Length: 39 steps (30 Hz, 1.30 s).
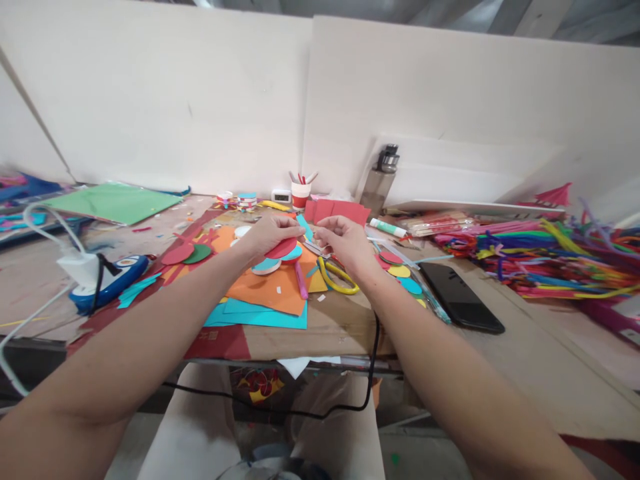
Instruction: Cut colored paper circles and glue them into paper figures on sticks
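Note:
My left hand (273,237) is closed over a red paper disc (282,249), whose upper edge is hidden by the fingers. Close by on the right, my right hand (345,241) has thumb and index finger pinched together; whatever lies between them is too small to make out. Below the red disc are blue-topped round pieces (266,266) on orange paper (270,293), with blue sheets (265,319) underneath. Yellow-handled scissors (339,280) lie just under my right hand, partly covered by it. A pink stick-like piece (301,280) lies between the hands and me.
On the right are a black phone (459,297), a glue stick (389,227) and a heap of pipe cleaners (540,260). A blue power strip (113,283) with cables stands left. Behind are a cup of pens (301,194) and a bottle (379,183). A black cable (373,360) hangs over the front edge.

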Each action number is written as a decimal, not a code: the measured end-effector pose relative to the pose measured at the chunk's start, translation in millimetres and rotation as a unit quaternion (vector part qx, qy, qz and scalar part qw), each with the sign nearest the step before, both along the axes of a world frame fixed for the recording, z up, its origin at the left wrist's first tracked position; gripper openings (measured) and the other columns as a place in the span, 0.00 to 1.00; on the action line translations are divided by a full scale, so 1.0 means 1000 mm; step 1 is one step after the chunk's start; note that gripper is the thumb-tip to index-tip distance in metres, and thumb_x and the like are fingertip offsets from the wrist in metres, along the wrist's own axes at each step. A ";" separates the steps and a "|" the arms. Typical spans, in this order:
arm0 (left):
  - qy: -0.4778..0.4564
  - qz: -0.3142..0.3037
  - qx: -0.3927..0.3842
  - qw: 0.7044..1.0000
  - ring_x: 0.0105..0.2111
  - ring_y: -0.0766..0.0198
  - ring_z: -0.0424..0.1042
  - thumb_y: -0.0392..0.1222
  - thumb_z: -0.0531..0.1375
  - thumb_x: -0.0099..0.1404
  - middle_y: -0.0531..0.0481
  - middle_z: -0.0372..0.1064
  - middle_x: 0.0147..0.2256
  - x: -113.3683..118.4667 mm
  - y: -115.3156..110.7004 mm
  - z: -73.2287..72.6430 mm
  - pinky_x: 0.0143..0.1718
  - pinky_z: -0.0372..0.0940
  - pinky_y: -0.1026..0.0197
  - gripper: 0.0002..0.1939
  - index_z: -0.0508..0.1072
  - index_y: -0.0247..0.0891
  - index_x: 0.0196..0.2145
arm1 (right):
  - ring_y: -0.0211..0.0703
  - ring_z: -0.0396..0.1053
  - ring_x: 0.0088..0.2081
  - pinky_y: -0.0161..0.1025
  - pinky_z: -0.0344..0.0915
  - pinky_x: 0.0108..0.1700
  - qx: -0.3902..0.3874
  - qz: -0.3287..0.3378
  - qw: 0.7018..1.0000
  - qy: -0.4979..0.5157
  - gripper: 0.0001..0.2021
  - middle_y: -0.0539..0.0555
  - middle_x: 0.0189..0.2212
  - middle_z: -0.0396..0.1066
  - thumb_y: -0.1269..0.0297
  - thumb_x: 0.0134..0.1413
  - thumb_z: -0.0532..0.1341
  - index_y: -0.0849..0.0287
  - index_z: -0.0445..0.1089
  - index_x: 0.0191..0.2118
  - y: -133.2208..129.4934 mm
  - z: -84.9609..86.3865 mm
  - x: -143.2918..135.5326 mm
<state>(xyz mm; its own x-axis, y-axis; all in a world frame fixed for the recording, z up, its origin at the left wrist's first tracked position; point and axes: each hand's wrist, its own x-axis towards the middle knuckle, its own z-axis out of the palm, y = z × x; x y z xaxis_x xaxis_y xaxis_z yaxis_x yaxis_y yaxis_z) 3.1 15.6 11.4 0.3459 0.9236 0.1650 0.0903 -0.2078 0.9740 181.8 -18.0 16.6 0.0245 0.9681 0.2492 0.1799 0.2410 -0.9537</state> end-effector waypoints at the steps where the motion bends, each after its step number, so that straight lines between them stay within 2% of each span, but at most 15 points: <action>1: -0.006 0.005 -0.003 1.000 0.24 0.70 0.64 0.51 0.66 0.53 0.48 0.72 0.28 -0.001 0.002 0.000 0.25 0.56 0.66 0.15 0.77 0.34 0.28 | 0.33 0.66 0.24 0.32 0.64 0.27 0.004 -0.008 1.000 -0.027 0.07 0.49 0.26 0.72 0.65 0.50 0.61 0.59 0.67 0.36 0.001 0.001 0.004; 3: -0.012 0.016 -0.002 1.000 0.24 0.71 0.63 0.51 0.66 0.53 0.48 0.72 0.28 -0.003 0.004 0.000 0.24 0.54 0.67 0.15 0.77 0.34 0.28 | 0.35 0.67 0.27 0.33 0.63 0.30 0.026 -0.036 0.989 -0.143 0.06 0.51 0.29 0.74 0.63 0.53 0.59 0.59 0.68 0.36 0.003 0.003 0.014; 4: -0.014 0.021 -0.002 1.000 0.24 0.71 0.63 0.51 0.66 0.53 0.48 0.73 0.29 -0.004 0.005 0.001 0.24 0.54 0.67 0.15 0.77 0.34 0.27 | 0.37 0.68 0.29 0.34 0.63 0.31 0.040 -0.051 0.971 -0.231 0.06 0.52 0.30 0.74 0.62 0.54 0.59 0.59 0.69 0.35 0.003 0.005 0.019; 6: -0.017 0.030 -0.004 0.999 0.24 0.71 0.63 0.51 0.66 0.53 0.48 0.74 0.29 -0.005 0.006 0.002 0.24 0.54 0.67 0.14 0.76 0.35 0.26 | 0.41 0.70 0.33 0.36 0.62 0.34 0.051 -0.068 0.913 -0.398 0.08 0.55 0.32 0.75 0.61 0.56 0.58 0.59 0.71 0.33 0.000 0.008 0.029; 8: -0.020 0.038 -0.004 0.999 0.25 0.70 0.64 0.50 0.66 0.52 0.47 0.74 0.29 -0.006 0.006 0.003 0.24 0.55 0.67 0.14 0.76 0.35 0.25 | 0.46 0.71 0.36 0.38 0.61 0.36 0.019 -0.062 0.851 -0.520 0.11 0.58 0.33 0.76 0.59 0.57 0.57 0.59 0.72 0.33 -0.004 0.010 0.035; 10: -0.023 0.042 0.000 0.999 0.26 0.69 0.65 0.50 0.66 0.52 0.47 0.74 0.29 -0.007 0.007 0.004 0.25 0.56 0.67 0.14 0.76 0.35 0.25 | 0.50 0.73 0.38 0.40 0.62 0.37 -0.034 -0.034 0.798 -0.601 0.13 0.62 0.36 0.76 0.57 0.58 0.57 0.60 0.73 0.35 -0.008 0.010 0.036; 12: -0.027 0.045 0.005 0.999 0.27 0.68 0.66 0.50 0.66 0.52 0.47 0.74 0.29 -0.007 0.008 0.003 0.26 0.56 0.67 0.13 0.77 0.35 0.25 | 0.54 0.73 0.42 0.41 0.63 0.39 -0.066 0.002 0.757 -0.651 0.13 0.65 0.41 0.76 0.57 0.57 0.58 0.61 0.73 0.40 -0.011 0.008 0.033; 15: -0.033 0.048 0.009 0.998 0.28 0.69 0.66 0.49 0.65 0.52 0.47 0.74 0.29 -0.008 0.009 0.003 0.27 0.57 0.66 0.13 0.77 0.35 0.25 | 0.57 0.73 0.46 0.42 0.64 0.40 -0.076 0.030 0.725 -0.684 0.16 0.67 0.46 0.74 0.63 0.55 0.60 0.63 0.70 0.48 -0.014 0.004 0.028; 20: -0.029 0.054 0.005 0.998 0.27 0.69 0.65 0.50 0.67 0.51 0.47 0.73 0.28 -0.008 0.008 0.005 0.27 0.58 0.66 0.14 0.77 0.36 0.22 | 0.58 0.73 0.45 0.43 0.65 0.38 -0.086 0.032 0.726 -0.681 0.19 0.69 0.46 0.73 0.66 0.56 0.56 0.65 0.66 0.53 -0.014 0.001 0.026; 25: -0.037 0.054 0.005 0.998 0.28 0.68 0.66 0.52 0.68 0.50 0.47 0.74 0.29 -0.009 0.010 0.004 0.29 0.59 0.65 0.15 0.76 0.36 0.22 | 0.58 0.73 0.45 0.42 0.66 0.37 -0.107 0.026 0.735 -0.669 0.24 0.67 0.47 0.73 0.66 0.50 0.59 0.64 0.65 0.54 -0.012 0.000 0.027; 30: -0.040 0.045 0.008 0.998 0.26 0.69 0.64 0.52 0.67 0.50 0.48 0.73 0.27 -0.010 0.012 0.002 0.26 0.57 0.66 0.15 0.76 0.36 0.22 | 0.57 0.74 0.43 0.41 0.64 0.35 -0.092 0.019 0.742 -0.664 0.23 0.67 0.45 0.75 0.65 0.51 0.59 0.65 0.65 0.54 -0.013 0.000 0.026; 34: -0.041 0.055 -0.004 0.998 0.21 0.72 0.58 0.50 0.68 0.49 0.51 0.68 0.22 -0.010 0.007 0.008 0.23 0.53 0.67 0.14 0.75 0.35 0.21 | 0.55 0.74 0.42 0.40 0.64 0.36 -0.069 -0.015 0.779 -0.623 0.19 0.65 0.44 0.75 0.62 0.55 0.57 0.62 0.68 0.52 -0.011 0.003 0.030; 36: -0.042 0.060 -0.016 0.997 0.19 0.74 0.55 0.50 0.67 0.48 0.53 0.65 0.19 -0.010 0.004 0.012 0.22 0.52 0.66 0.14 0.74 0.35 0.21 | 0.54 0.73 0.44 0.40 0.64 0.39 -0.018 -0.014 0.806 -0.591 0.17 0.64 0.46 0.75 0.61 0.57 0.56 0.61 0.70 0.50 -0.008 0.003 0.034; 39: -0.052 0.069 -0.020 0.996 0.19 0.74 0.55 0.49 0.68 0.48 0.54 0.65 0.20 -0.009 0.002 0.014 0.23 0.53 0.66 0.14 0.74 0.35 0.21 | 0.50 0.71 0.47 0.39 0.64 0.45 0.062 0.020 0.857 -0.510 0.16 0.62 0.48 0.74 0.65 0.56 0.57 0.61 0.69 0.50 -0.004 0.004 0.038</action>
